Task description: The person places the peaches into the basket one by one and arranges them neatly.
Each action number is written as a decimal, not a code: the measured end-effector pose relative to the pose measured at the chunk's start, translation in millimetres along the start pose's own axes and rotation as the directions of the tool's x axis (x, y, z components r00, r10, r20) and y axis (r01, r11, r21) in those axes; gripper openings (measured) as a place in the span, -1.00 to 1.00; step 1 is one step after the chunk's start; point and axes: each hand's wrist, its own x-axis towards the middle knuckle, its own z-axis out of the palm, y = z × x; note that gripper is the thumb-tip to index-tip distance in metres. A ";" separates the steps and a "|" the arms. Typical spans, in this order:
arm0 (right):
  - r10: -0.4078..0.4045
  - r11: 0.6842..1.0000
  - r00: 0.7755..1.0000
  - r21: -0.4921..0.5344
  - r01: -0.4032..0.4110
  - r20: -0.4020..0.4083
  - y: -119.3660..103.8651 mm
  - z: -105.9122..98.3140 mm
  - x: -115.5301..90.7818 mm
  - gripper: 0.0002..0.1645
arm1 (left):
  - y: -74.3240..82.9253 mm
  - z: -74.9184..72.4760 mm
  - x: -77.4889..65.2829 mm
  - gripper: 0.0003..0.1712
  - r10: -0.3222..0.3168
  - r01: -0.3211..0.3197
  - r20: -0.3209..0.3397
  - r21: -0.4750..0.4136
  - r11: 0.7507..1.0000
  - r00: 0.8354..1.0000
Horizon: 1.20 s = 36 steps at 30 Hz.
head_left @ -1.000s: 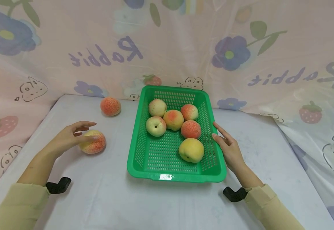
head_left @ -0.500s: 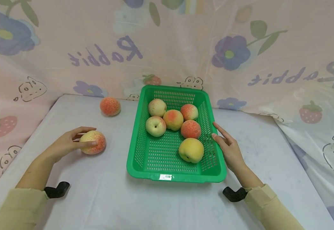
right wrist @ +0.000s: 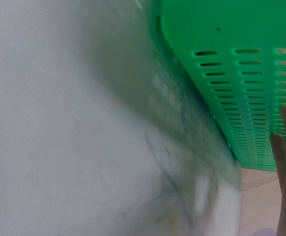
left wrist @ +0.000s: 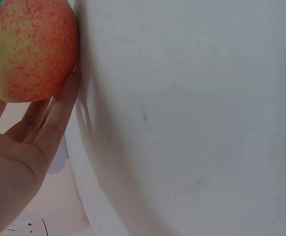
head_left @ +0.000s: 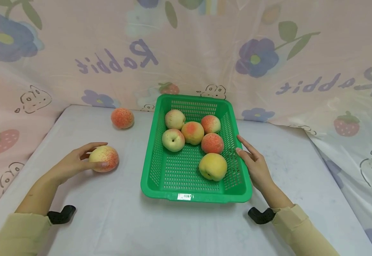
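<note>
In the head view, my left hand (head_left: 72, 163) grips a yellow-and-red peach (head_left: 109, 156) left of the basket, thumb on its near side and fingers around the far side. The left wrist view has that peach (left wrist: 39, 54) low beside the table, fingertips under its curve. A green slotted plastic basket (head_left: 150, 151) stands mid-table. My right hand (head_left: 257, 167) holds its right rim; thumb and index finger lie over the edge. Against the outer wall (right wrist: 231, 64), two fingers show in the right wrist view. The basket contains several peaches, the nearest a yellow peach (head_left: 213, 167).
Another reddish peach (head_left: 122, 118) lies at the back left of the white-covered table (head_left: 115, 220). A printed curtain (head_left: 192, 46) hangs behind and along both sides. A white label (head_left: 184, 196) is stuck on the basket's near rim.
My left hand has lowered around the yellow-and-red peach and taken hold of it; the peach has turned and shifted slightly. My right hand and the basket stay where they were.
</note>
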 end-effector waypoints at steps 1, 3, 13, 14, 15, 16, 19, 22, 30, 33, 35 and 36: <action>0.003 1.000 1.000 -0.008 -0.003 -0.003 -0.3 0.1 0.1 -0.36 | 0.1 0.4 0.4 -0.17 -0.001 0.001 -0.002 0.003 1.000 1.000; 0.006 0.999 1.000 -0.034 -0.006 -0.009 -1.0 0.4 0.7 -0.36 | 0.7 1.0 0.8 -0.16 -0.005 0.005 -0.006 0.007 1.000 1.000; 0.005 0.997 1.000 -0.079 -0.006 -0.019 -3.7 2.0 2.0 -0.35 | -0.5 0.9 -0.5 -0.18 -0.008 0.008 -0.031 0.011 1.000 0.999; 0.005 0.997 1.000 -0.081 -0.007 -0.020 -3.8 2.0 2.1 -0.35 | -0.7 0.8 -0.7 -0.18 -0.008 0.008 -0.035 0.008 1.000 0.999; 0.005 0.997 1.000 -0.083 -0.006 -0.022 -3.9 1.9 2.2 -0.35 | -0.3 0.5 -0.9 -0.19 -0.009 0.009 -0.040 0.002 1.000 0.999; 0.003 0.996 1.000 -0.085 -0.005 -0.023 -3.9 1.8 2.3 -0.35 | 0.6 0.2 -1.0 -0.19 -0.009 0.009 -0.046 -0.002 1.000 0.999; -0.003 0.996 1.000 -0.088 0.001 -0.025 -3.7 1.5 2.5 -0.35 | 4.1 -0.8 -1.4 -0.19 -0.001 0.000 -0.057 -0.018 1.000 0.998; -0.001 0.997 1.000 -0.072 -0.001 -0.021 -3.3 1.3 2.0 -0.35 | 8.8 -1.7 -1.2 -0.21 0.017 -0.019 -0.062 -0.023 1.000 0.998; 0.007 0.999 1.000 -0.040 -0.007 -0.017 -3.0 1.2 0.0 -0.35 | 22.0 -5.6 0.8 -0.24 0.084 -0.084 -0.092 -0.005 0.996 0.992; 0.003 0.997 1.000 -0.071 -0.005 -0.027 -2.4 1.5 0.4 -0.35 | 28.1 -7.3 1.1 -0.24 0.085 -0.084 -0.106 0.010 0.996 0.991; 0.004 0.996 1.000 -0.085 -0.007 -0.031 -1.9 1.8 0.7 -0.35 | 33.1 -8.4 0.9 -0.23 0.073 -0.072 -0.107 0.008 0.997 0.992; 0.006 0.996 0.999 -0.089 -0.009 -0.032 -1.7 1.9 0.8 -0.35 | 36.0 -9.1 0.8 -0.22 0.069 -0.069 -0.104 0.007 0.998 0.992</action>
